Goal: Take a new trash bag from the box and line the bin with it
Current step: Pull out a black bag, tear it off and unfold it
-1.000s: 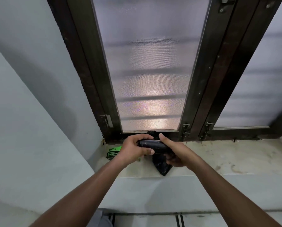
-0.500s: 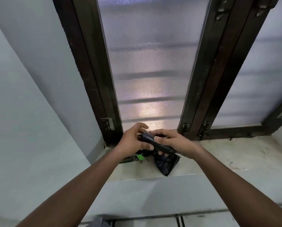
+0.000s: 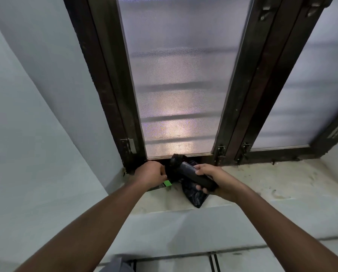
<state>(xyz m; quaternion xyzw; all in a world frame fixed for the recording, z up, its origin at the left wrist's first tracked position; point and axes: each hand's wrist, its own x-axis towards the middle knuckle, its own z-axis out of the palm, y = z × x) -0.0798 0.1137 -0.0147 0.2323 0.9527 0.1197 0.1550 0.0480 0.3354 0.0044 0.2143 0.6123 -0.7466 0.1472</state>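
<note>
Over pale stone window sill (image 3: pixel 262 181): right hand (image 3: pixel 213 178) clamped on black plastic bag roll (image 3: pixel 193 174); left hand (image 3: pixel 151 173) pinching free end. Step: separating one bag. Next: tear at perforation, judged.

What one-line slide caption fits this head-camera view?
At a window sill, the right hand holds a black trash-bag roll while the left hand pulls its loose end.

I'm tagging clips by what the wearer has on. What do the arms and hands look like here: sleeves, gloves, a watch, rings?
Both forearms are bare all the way to the bottom edge of the frame; no sleeve shows. The left hand and the right hand wear no gloves. No watch or band shows on either wrist, and no ring on the fingers that are visible, though some fingers are hidden.
</note>
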